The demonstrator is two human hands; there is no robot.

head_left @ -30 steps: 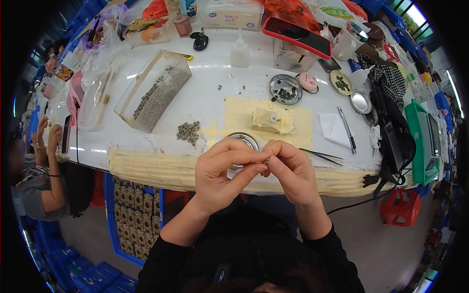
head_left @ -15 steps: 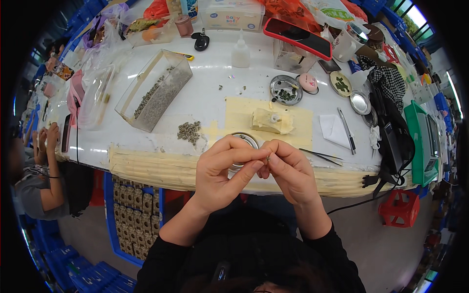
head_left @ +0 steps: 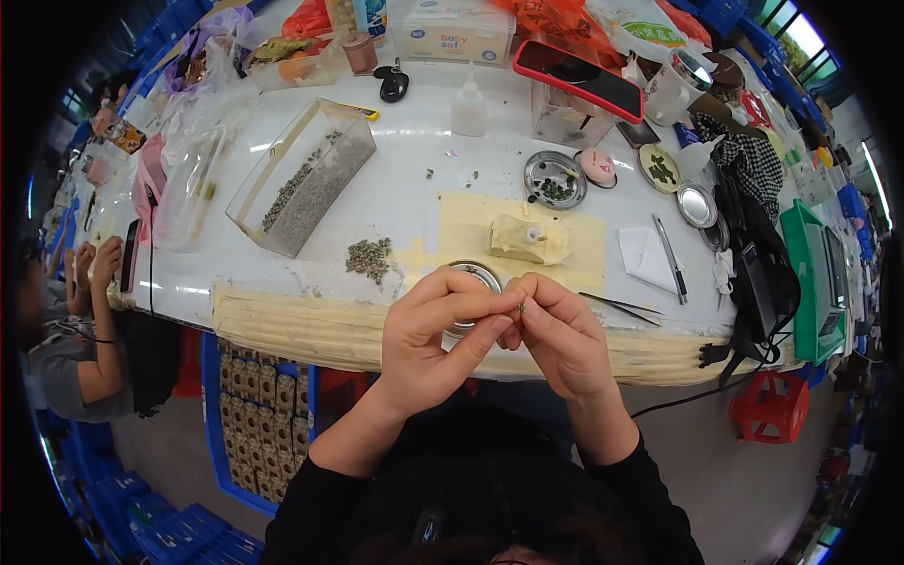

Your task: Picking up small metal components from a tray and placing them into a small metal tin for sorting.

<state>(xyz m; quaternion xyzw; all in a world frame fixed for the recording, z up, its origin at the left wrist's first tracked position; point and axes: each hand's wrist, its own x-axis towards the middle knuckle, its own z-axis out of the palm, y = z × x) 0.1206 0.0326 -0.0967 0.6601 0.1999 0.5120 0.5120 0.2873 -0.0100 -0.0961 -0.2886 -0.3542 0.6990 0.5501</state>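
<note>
My left hand (head_left: 438, 339) and my right hand (head_left: 557, 334) meet fingertip to fingertip just above the table's front edge. Pinched between them is a tiny dark part (head_left: 519, 307), mostly hidden by the fingers. Right behind the hands sits a small round metal dish (head_left: 477, 276), partly covered by my left fingers. A loose heap of small greenish-grey parts (head_left: 368, 256) lies to the left of the dish. A yellowish block (head_left: 526, 239) rests on a taped yellow patch behind my right hand.
A clear tray of small parts (head_left: 301, 179) stands at left, tweezers (head_left: 621, 306) lie right of my hand, a round tin (head_left: 554, 179), a pen (head_left: 669, 257) and a red phone (head_left: 578, 80) sit farther back. Another person's arm (head_left: 94, 320) is at far left.
The hands stay together at the same spot; the fingers have shifted only slightly around the small part.
</note>
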